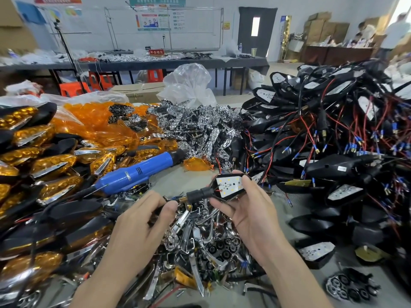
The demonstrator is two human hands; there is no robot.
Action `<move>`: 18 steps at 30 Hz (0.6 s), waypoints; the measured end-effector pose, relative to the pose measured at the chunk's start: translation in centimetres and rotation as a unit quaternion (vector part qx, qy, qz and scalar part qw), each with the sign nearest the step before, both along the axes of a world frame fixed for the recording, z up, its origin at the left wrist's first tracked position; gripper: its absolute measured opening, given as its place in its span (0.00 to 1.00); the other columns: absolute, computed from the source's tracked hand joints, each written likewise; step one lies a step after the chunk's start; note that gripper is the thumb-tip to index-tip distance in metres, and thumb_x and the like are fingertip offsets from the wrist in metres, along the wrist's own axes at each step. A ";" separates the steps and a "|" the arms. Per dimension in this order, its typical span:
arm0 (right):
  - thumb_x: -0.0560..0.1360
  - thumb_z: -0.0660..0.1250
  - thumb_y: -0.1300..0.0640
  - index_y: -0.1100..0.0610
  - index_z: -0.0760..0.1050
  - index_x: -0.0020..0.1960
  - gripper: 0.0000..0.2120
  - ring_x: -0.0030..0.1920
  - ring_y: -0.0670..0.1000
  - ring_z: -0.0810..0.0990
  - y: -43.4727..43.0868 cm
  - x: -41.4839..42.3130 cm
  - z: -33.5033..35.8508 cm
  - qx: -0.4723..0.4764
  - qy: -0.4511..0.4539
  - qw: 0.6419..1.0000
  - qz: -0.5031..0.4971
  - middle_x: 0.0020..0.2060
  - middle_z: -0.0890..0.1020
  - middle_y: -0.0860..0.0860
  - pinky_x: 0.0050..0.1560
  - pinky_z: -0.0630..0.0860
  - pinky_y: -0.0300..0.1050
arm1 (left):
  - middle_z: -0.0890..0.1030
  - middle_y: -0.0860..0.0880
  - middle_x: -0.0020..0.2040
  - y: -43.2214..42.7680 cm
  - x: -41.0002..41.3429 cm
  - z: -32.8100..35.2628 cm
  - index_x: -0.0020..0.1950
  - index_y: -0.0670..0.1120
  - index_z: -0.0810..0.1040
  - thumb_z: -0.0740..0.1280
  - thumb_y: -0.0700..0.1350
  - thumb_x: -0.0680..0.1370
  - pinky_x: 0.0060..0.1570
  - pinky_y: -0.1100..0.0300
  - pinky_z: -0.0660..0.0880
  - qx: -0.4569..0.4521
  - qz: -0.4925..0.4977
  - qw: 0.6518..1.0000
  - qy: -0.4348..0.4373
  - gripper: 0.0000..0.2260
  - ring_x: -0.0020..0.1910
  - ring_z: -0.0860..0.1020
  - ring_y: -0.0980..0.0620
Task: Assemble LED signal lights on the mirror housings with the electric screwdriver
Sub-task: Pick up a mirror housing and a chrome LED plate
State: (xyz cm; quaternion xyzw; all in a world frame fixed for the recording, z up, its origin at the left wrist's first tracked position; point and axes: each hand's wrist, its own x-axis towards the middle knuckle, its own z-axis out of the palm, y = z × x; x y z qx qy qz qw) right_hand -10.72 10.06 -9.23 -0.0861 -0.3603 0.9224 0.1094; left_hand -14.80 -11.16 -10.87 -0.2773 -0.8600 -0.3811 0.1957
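Note:
My right hand (246, 210) grips a black signal housing (229, 185) with a white LED board facing up, held above the bench at the centre. Its black stem (198, 194) with a brass threaded end points left. My left hand (144, 215) pinches that stem end and its wires between thumb and fingers. The blue electric screwdriver (138, 172) lies on the bench to the upper left of my hands, untouched.
Finished amber-lensed lights (40, 165) pile up on the left. Loose amber lenses (93, 121) and chrome reflectors (200, 127) lie behind. A heap of wired black housings (333, 134) fills the right. Chrome trim pieces (200, 241) lie below my hands.

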 end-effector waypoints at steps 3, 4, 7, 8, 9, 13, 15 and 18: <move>0.86 0.58 0.56 0.66 0.74 0.64 0.15 0.54 0.64 0.86 0.1 -0.1 -0.2 -0.001 0.004 1.000 0.011 0.57 0.84 0.66 0.43 0.85 0.50 | 0.74 0.56 0.37 -0.1 -0.3 -0.2 0.41 0.57 0.71 0.54 0.64 0.82 0.32 0.57 0.72 -0.019 -0.009 1.000 0.001 0.16 0.34 0.76 0.55; 0.86 0.58 0.56 0.66 0.74 0.64 0.15 0.54 0.64 0.86 0.1 -0.1 -0.3 0.001 0.006 1.000 0.012 0.57 0.84 0.66 0.43 0.85 0.50 | 0.74 0.57 0.37 -0.2 -0.4 -0.2 0.42 0.58 0.70 0.53 0.63 0.82 0.31 0.59 0.70 -0.025 -0.011 1.000 0.005 0.15 0.34 0.75 0.56; 0.86 0.58 0.57 0.65 0.76 0.63 0.15 0.52 0.62 0.87 0.1 -0.2 -0.5 0.018 -0.001 1.000 -0.002 0.54 0.85 0.64 0.42 0.85 0.50 | 0.73 0.59 0.37 -0.3 -0.4 -0.4 0.43 0.59 0.70 0.53 0.63 0.82 0.31 0.64 0.67 -0.030 -0.014 0.999 0.003 0.14 0.34 0.75 0.58; 0.86 0.58 0.57 0.64 0.77 0.62 0.14 0.50 0.60 0.87 0.2 -0.3 -0.6 0.031 -0.004 0.999 -0.009 0.53 0.86 0.63 0.42 0.85 0.49 | 0.74 0.59 0.37 -0.3 -0.5 -0.5 0.43 0.60 0.71 0.53 0.63 0.82 0.31 0.65 0.67 -0.026 -0.014 1.000 0.000 0.14 0.34 0.75 0.57; 0.86 0.58 0.57 0.62 0.80 0.60 0.14 0.49 0.58 0.87 0.2 -0.3 -0.7 0.051 -0.008 0.999 -0.017 0.52 0.86 0.61 0.42 0.85 0.49 | 0.74 0.58 0.37 -0.3 -0.5 -0.5 0.43 0.60 0.71 0.54 0.63 0.82 0.31 0.64 0.68 -0.020 -0.014 1.000 -0.002 0.13 0.34 0.75 0.57; 0.85 0.61 0.56 0.51 0.86 0.51 0.14 0.47 0.54 0.87 0.3 -0.2 -0.8 0.169 -0.023 0.984 -0.049 0.50 0.87 0.57 0.43 0.84 0.45 | 0.76 0.58 0.39 -0.4 -0.4 -0.3 0.46 0.59 0.73 0.54 0.63 0.83 0.34 0.61 0.71 -0.005 0.020 1.000 0.001 0.13 0.38 0.77 0.57; 0.85 0.62 0.57 0.52 0.84 0.53 0.11 0.49 0.56 0.87 0.4 -0.3 -0.9 0.190 -0.037 0.979 -0.065 0.50 0.87 0.57 0.43 0.84 0.44 | 0.77 0.66 0.45 -0.2 -0.2 -0.1 0.53 0.63 0.72 0.52 0.61 0.83 0.46 0.64 0.70 -0.025 0.039 0.999 0.016 0.10 0.50 0.76 0.63; 0.84 0.64 0.59 0.53 0.83 0.53 0.09 0.49 0.57 0.86 0.3 -0.4 -0.9 0.194 -0.044 0.977 -0.079 0.50 0.86 0.59 0.43 0.84 0.45 | 0.76 0.64 0.56 0.2 -0.1 0.3 0.66 0.58 0.73 0.51 0.56 0.84 0.61 0.65 0.62 -0.078 0.058 0.993 0.062 0.16 0.59 0.72 0.63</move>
